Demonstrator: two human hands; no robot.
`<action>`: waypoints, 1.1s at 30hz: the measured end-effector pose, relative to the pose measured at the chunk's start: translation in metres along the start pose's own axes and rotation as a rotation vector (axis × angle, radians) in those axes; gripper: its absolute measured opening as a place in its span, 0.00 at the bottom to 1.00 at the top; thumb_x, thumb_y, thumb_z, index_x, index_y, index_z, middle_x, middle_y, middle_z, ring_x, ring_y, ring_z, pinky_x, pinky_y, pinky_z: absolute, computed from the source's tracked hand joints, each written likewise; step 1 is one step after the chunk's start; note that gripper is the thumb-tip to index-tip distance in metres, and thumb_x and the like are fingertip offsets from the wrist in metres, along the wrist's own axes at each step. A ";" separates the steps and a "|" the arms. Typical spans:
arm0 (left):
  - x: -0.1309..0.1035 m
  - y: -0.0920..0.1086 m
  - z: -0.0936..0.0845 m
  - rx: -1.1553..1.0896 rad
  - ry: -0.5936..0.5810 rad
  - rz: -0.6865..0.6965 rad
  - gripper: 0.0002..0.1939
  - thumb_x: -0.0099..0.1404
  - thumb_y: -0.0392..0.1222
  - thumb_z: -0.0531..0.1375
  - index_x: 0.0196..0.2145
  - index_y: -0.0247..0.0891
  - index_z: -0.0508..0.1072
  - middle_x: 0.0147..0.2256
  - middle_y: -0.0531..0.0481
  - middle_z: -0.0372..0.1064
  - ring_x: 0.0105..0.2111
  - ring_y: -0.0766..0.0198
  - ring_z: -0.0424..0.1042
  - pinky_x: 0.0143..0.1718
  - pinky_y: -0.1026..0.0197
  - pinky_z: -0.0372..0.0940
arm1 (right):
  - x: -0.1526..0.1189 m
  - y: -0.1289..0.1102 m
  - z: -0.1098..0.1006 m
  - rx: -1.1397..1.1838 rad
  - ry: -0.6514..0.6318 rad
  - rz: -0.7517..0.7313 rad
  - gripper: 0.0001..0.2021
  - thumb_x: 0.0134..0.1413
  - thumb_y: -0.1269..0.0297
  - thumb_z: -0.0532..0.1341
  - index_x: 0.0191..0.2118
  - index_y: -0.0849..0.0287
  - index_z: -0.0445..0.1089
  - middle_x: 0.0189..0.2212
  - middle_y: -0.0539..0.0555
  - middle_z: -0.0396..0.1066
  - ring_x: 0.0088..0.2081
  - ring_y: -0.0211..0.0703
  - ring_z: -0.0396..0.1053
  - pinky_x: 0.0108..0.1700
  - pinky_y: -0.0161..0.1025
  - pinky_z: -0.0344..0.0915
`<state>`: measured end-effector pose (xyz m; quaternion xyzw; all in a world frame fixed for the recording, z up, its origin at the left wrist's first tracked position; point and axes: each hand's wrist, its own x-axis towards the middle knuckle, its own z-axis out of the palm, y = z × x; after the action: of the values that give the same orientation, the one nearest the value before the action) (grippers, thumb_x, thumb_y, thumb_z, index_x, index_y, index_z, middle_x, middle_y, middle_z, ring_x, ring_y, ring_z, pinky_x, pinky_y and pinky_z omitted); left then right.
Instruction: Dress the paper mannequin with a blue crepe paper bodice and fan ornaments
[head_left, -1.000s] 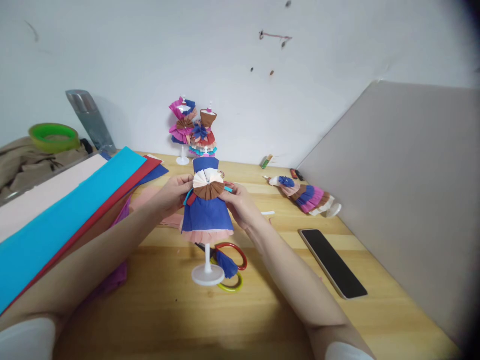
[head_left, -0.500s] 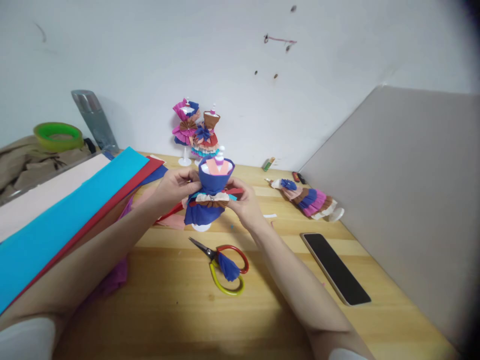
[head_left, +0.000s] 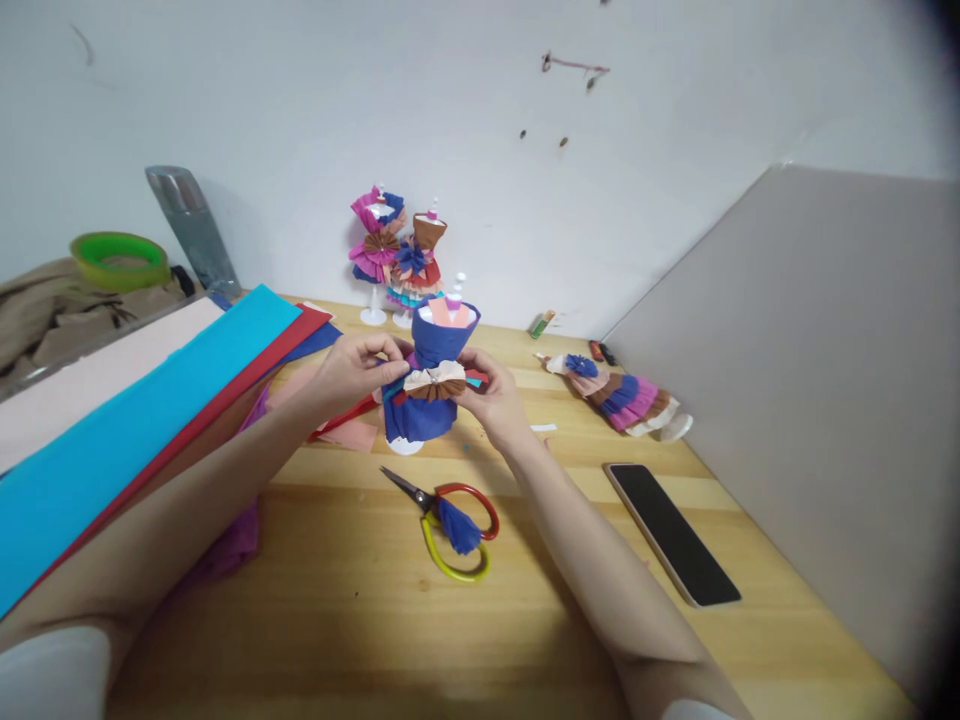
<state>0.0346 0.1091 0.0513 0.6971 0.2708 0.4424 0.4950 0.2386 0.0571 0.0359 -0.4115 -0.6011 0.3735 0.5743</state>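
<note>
A small white dress-form stand wears a blue crepe-paper dress (head_left: 442, 335), upright in front of me. At its waist sits a fan-pleated white and brown paper rosette (head_left: 435, 382), with red and light-blue strips beside it. My left hand (head_left: 367, 365) pinches the left side of the waist piece, thumb and forefinger together. My right hand (head_left: 489, 392) is closed on its right side, where a light-blue strip end shows; some fingers are hidden behind the dress. Scissors (head_left: 424, 500) with red and yellow handles lie nearer me, a blue paper scrap (head_left: 459, 527) across their handles.
Crepe-paper sheets (head_left: 161, 395) fill the left side. Two dressed stands (head_left: 379, 245) stand against the wall; another dressed stand (head_left: 619, 398) lies on the right. A phone (head_left: 675, 535) lies at the right, a bottle (head_left: 193, 230) and tape roll (head_left: 120, 262) at the back left.
The dress form has turned and leans less, so the rosette now faces me more fully. Both hands stay on the waist piece. The whole view has shifted slightly.
</note>
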 end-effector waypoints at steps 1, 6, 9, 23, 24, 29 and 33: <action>-0.001 0.001 0.000 -0.001 -0.007 0.002 0.11 0.54 0.44 0.67 0.22 0.37 0.71 0.28 0.49 0.73 0.31 0.63 0.71 0.32 0.63 0.65 | -0.001 0.000 -0.001 -0.013 -0.001 0.011 0.16 0.38 0.57 0.73 0.36 0.53 0.73 0.33 0.49 0.76 0.37 0.44 0.72 0.45 0.42 0.69; -0.006 0.005 -0.003 0.027 -0.043 0.027 0.11 0.56 0.43 0.66 0.21 0.36 0.71 0.39 0.45 0.77 0.40 0.59 0.75 0.38 0.61 0.68 | -0.006 0.002 -0.004 -0.016 0.025 0.085 0.13 0.36 0.59 0.73 0.27 0.55 0.70 0.28 0.49 0.74 0.30 0.41 0.69 0.38 0.39 0.67; -0.008 0.003 -0.005 0.051 -0.068 0.010 0.10 0.56 0.43 0.66 0.22 0.36 0.73 0.42 0.44 0.77 0.43 0.57 0.75 0.40 0.60 0.68 | -0.008 0.005 -0.007 0.008 0.026 0.141 0.13 0.35 0.59 0.73 0.24 0.55 0.68 0.27 0.49 0.74 0.29 0.41 0.68 0.36 0.39 0.67; -0.021 0.003 -0.001 0.115 -0.018 -0.067 0.11 0.52 0.43 0.67 0.18 0.37 0.72 0.36 0.43 0.77 0.44 0.54 0.75 0.42 0.58 0.69 | -0.024 0.010 -0.004 -0.029 0.072 0.207 0.12 0.34 0.61 0.70 0.21 0.56 0.66 0.23 0.47 0.70 0.26 0.38 0.65 0.31 0.37 0.64; -0.024 0.001 -0.001 0.104 -0.007 -0.073 0.12 0.52 0.44 0.67 0.18 0.37 0.72 0.37 0.42 0.77 0.46 0.53 0.75 0.44 0.57 0.69 | -0.026 0.010 -0.003 -0.035 0.076 0.203 0.12 0.35 0.61 0.70 0.22 0.56 0.66 0.23 0.47 0.70 0.26 0.38 0.65 0.31 0.37 0.64; -0.037 -0.007 0.000 0.159 0.080 -0.115 0.12 0.52 0.45 0.66 0.18 0.39 0.71 0.35 0.42 0.77 0.53 0.47 0.71 0.49 0.53 0.67 | -0.035 0.012 0.002 -0.066 0.109 0.186 0.13 0.38 0.59 0.69 0.23 0.55 0.63 0.34 0.53 0.74 0.32 0.43 0.70 0.34 0.40 0.66; -0.047 -0.007 0.001 0.218 0.123 -0.116 0.12 0.55 0.45 0.65 0.19 0.40 0.71 0.34 0.43 0.77 0.54 0.46 0.70 0.51 0.51 0.64 | -0.044 0.011 0.003 -0.188 0.181 0.129 0.12 0.41 0.60 0.68 0.24 0.55 0.63 0.43 0.58 0.73 0.43 0.50 0.71 0.43 0.46 0.67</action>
<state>0.0145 0.0729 0.0283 0.7013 0.3871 0.4230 0.4235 0.2365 0.0205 0.0083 -0.5333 -0.5515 0.3131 0.5598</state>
